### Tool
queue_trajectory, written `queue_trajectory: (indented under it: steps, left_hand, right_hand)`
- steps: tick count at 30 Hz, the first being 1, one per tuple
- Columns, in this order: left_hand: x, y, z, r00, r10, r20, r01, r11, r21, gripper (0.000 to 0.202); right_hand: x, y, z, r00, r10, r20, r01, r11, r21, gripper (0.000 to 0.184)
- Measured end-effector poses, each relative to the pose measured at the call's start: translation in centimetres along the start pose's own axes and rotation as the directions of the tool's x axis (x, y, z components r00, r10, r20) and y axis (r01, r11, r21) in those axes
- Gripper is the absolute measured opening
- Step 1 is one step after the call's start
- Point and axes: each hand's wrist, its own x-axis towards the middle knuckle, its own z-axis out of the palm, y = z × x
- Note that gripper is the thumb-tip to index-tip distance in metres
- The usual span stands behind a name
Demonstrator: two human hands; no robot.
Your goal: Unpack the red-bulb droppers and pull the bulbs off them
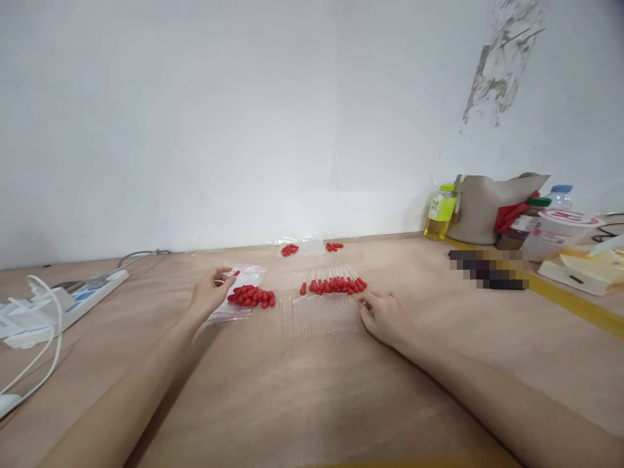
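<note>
My left hand (210, 290) hovers just above the worktop (312, 390). Its fingers (228, 279) pinch a single red cap (236, 273) between thumb and forefinger. Just to the right of that hand lies a pile of red caps (251, 296), heaped on a clear plastic bag (246, 269) that lies flat on the wood.

My right hand (385, 317) rests palm down on the worktop, at the right end of a row of bare glass tubes (319, 316) laid side by side. Its fingers (369, 300) are loosely curled and touch the outermost tubes. I cannot tell whether they grip one.

Just behind the bare tubes lies a second row, the capped tubes (336, 284), with their red ends nearest me and the glass pointing toward the wall (244, 130). One capped tube sits slightly apart at the left end of that row.

Farther back, close to the wall, are two small clusters of loose caps (289, 249), with another clear bag between them.

At the far left a white power strip (92, 289) lies on the worktop with white cables (43, 325) looping from it. In the far right corner a yellow bottle (441, 211) stands just beside a beige bag (487, 205), well apart from both hands.
</note>
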Motion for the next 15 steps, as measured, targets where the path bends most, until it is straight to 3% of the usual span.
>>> queue_trajectory:
  steps: [6,10,15]
  left_hand:
    - [0.5,-3.0,1.1,0.999,0.009,0.041,-0.010,1.000,0.025,0.046]
    - [0.3,-3.0,1.1,0.997,0.039,0.072,-0.045,0.995,0.087,0.039]
    - [0.2,-2.7,0.8,0.992,0.066,0.103,-0.085,0.978,0.192,0.038]
  right_hand:
    - [-0.4,-0.6,0.5,0.998,-0.067,0.011,0.067,0.997,-0.030,0.022]
    - [-0.5,-0.8,0.4,0.995,-0.092,0.035,0.095,0.992,-0.079,0.019]
    - [-0.8,-0.6,0.4,0.992,-0.118,0.050,0.120,0.991,-0.051,0.030]
